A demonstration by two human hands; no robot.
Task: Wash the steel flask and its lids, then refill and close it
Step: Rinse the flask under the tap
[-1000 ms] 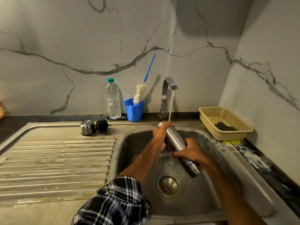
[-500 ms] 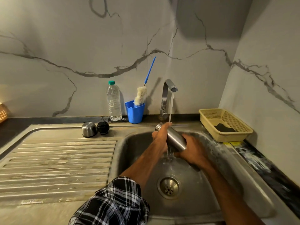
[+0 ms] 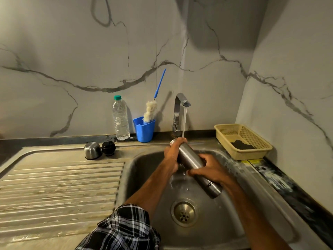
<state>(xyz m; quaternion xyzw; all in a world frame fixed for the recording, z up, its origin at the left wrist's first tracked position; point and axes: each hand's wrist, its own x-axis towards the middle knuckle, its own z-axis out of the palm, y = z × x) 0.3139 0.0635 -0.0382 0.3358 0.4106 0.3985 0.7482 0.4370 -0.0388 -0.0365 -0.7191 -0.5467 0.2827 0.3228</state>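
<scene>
Left hand (image 3: 173, 152) and right hand (image 3: 211, 171) grip the flask (image 3: 190, 158) under the tap (image 3: 178, 103). Steel lid (image 3: 92, 150) and black lid (image 3: 108, 148) sit at ten o'clock, basket (image 3: 252, 155) at two

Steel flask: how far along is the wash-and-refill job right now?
Done: both lids are off; the steel lid and black lid sit on the draining board. In hand: the left hand grips the steel flask at its mouth end and the right hand its middle, tilted under the running tap. Left: whether the lids are washed cannot be told; refilling and closing remain.
</scene>
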